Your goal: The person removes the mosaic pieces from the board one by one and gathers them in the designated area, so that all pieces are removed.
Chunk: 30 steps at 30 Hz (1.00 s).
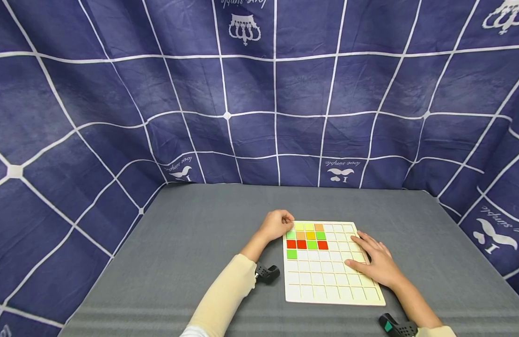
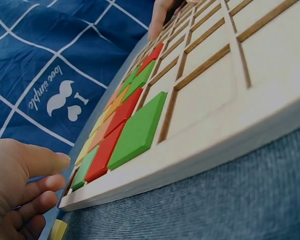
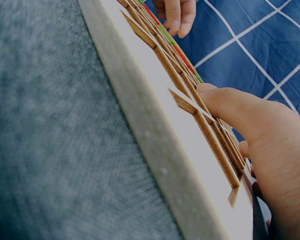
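A pale wooden grid board (image 1: 307,295) lies flat on the grey table. Coloured square tiles fill cells at its far left: yellow, orange, red and green, with a lone green tile (image 1: 291,254) in the fourth row. At the far left corner is my left hand (image 1: 278,223), fingers loosely bent, with a gap between thumb and fingers in the left wrist view. A small yellow piece (image 2: 59,230) shows right below those fingers, outside the board. My right hand (image 1: 377,262) rests over the board's right edge, thumb and index finger spread across the cells.
Grey cloth covers the table (image 1: 192,252) around the board. Dark blue curtains (image 1: 251,93) with white lines hang behind and at both sides. Each wrist wears a black camera mount, one (image 1: 267,273) left of the board and another (image 1: 396,325) at its near right.
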Motion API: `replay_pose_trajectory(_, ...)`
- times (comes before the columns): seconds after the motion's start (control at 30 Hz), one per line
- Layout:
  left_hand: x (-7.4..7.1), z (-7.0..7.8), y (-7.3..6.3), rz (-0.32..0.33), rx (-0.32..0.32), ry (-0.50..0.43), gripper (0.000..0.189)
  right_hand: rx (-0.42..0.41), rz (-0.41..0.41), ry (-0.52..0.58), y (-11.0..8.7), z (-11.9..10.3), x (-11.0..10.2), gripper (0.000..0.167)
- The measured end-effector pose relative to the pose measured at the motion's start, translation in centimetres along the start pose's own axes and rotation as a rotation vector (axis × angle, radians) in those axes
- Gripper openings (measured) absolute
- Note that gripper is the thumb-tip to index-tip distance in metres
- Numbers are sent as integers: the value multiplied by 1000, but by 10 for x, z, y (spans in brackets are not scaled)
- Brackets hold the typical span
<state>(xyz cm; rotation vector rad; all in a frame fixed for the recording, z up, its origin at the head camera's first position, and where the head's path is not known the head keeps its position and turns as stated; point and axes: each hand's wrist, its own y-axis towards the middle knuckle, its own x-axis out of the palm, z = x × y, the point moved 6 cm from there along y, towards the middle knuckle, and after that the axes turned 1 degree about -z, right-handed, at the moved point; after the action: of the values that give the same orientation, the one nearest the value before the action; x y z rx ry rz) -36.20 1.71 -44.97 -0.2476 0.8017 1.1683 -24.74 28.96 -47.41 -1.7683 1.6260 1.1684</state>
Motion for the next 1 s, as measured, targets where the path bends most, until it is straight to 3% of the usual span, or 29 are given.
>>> replay_pose_trajectory(0.33,7,1,2,-24,-5,42,12,-7,4,-4,0,0,-1,79)
replay_pose_trajectory(0.67,9,6,4,-57,-19,174,15,-9,8,-6,1,1,0,79)
replay_pose_trajectory(1.0,8,9,6,-72,-13,188,14,-13,7,-2,3,0,-1,79)
